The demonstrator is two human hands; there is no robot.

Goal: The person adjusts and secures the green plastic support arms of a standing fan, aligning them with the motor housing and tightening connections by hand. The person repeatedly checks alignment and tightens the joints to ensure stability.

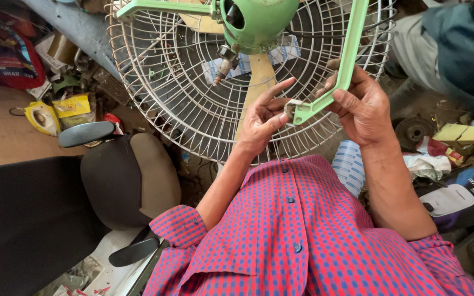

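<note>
Two bare hands are raised in front of the chest, forearms angled upward out of rolled red-and-blue checked sleeves [281, 241]. The left hand [263, 118] is turned palm inward, index finger extended up and to the right, remaining fingers curled; thumb and fingertips pinch a small pale metal piece [290, 108] at the tip of the green bracket arm [342, 71]. The right hand [364, 109] is clamped around the same bracket arm just above its lower end, fingers wrapped over the front edge.

The bracket arm runs diagonally from the top of the frame down to the point between both hands. It belongs to a green motor housing [259, 22] mounted behind a round white wire fan guard [193, 109], which stands directly beyond the hands. A bare motor shaft [223, 64] projects down-left from the housing.

Packages:
- Yellow flat pouch [72, 104], left of the guard, among clutter.
- Second yellow pack [42, 118] with a pictured item, further left on the floor.
- Red bag [6, 55], upper left corner.
- Black box with a white appliance pictured [459, 200], lower right beside the right forearm.
- Yellow rectangular blocks [459, 133], right edge.

A dark office chair [122, 181] with armrests sits just left of the person.
</note>
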